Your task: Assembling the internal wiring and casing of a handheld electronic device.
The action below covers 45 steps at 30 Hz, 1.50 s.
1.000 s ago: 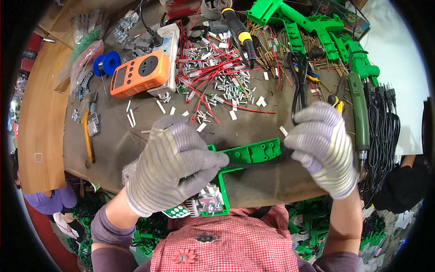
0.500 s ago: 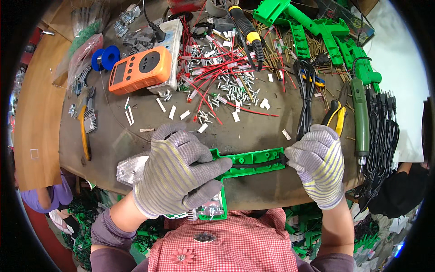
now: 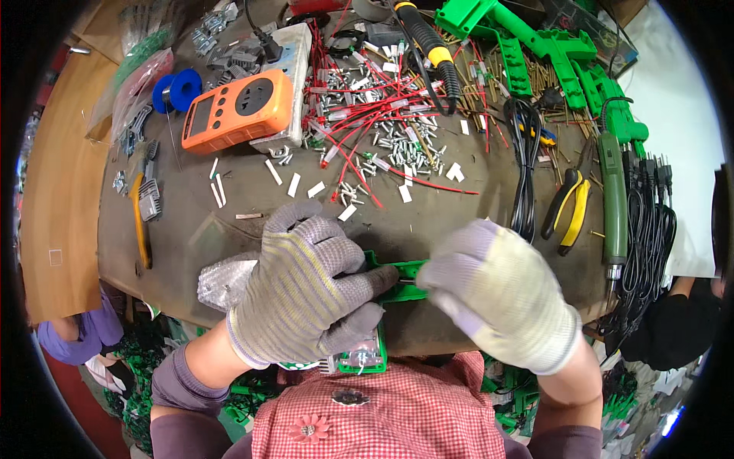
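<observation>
A green plastic tool housing (image 3: pixel 405 294) lies near the table's front edge. My gloved left hand (image 3: pixel 302 291) is closed on it, with fingertips pressed into its channel. Below those fingers, the housing's lower section holds a clear part (image 3: pixel 361 356). My gloved right hand (image 3: pixel 501 294) is over the housing's right end and covers it; motion smears its bent fingers, and whether they grip anything is hidden. A dark strip in the channel shows only as a short piece between the hands. Beside my left wrist is a crumpled clear plastic bag (image 3: pixel 223 284).
An orange meter (image 3: pixel 237 111) leans on a pale block behind my left hand. Screws and red-wired parts (image 3: pixel 382 115) are heaped at the back. Yellow-black pliers (image 3: pixel 569 210), a green electric screwdriver (image 3: pixel 612 203) and black cords (image 3: pixel 650 229) lie at right.
My right hand has swung left from the housing's right end and now covers that part of it. The pliers' handles have come into fuller view. My left hand stays on the housing.
</observation>
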{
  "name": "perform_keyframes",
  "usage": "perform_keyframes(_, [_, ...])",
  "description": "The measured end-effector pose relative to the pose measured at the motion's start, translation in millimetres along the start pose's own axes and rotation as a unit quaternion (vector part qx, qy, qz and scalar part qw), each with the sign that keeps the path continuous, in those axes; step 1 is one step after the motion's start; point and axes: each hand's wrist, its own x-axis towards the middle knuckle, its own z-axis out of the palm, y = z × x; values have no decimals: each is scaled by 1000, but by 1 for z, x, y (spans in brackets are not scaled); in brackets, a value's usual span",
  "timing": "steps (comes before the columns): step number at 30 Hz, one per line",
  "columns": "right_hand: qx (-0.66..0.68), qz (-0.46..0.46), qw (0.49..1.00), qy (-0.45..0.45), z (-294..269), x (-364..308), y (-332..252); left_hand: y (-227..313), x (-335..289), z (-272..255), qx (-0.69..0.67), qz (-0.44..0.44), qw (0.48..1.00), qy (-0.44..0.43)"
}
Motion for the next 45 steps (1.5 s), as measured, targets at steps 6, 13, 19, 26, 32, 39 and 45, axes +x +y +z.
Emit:
perform_keyframes(6, [-84,6,996,12,14,2,2,0,1,2,-14,-2,1000,10])
perform_keyframes(13, [303,146,941,-31,17,6,-36,2,-4,-1,11,1,1000,14])
perform_keyframes(19, [324,174,930,7,42,-3,-31,26,-47,2,2,5,982,187])
perform_keyframes(26, [249,152,950,111,50,-3,-36,58,-54,16,110,-76,984,116])
perform_keyframes(32, [281,78,956,33,48,-11,-33,59,-61,24,87,-116,978,148])
perform_keyframes(39, [294,56,952,-60,40,-7,-47,56,-60,9,110,-121,985,57])
perform_keyframes(45, [-67,3,998,-20,51,4,-69,34,-85,25,-27,-95,978,185])
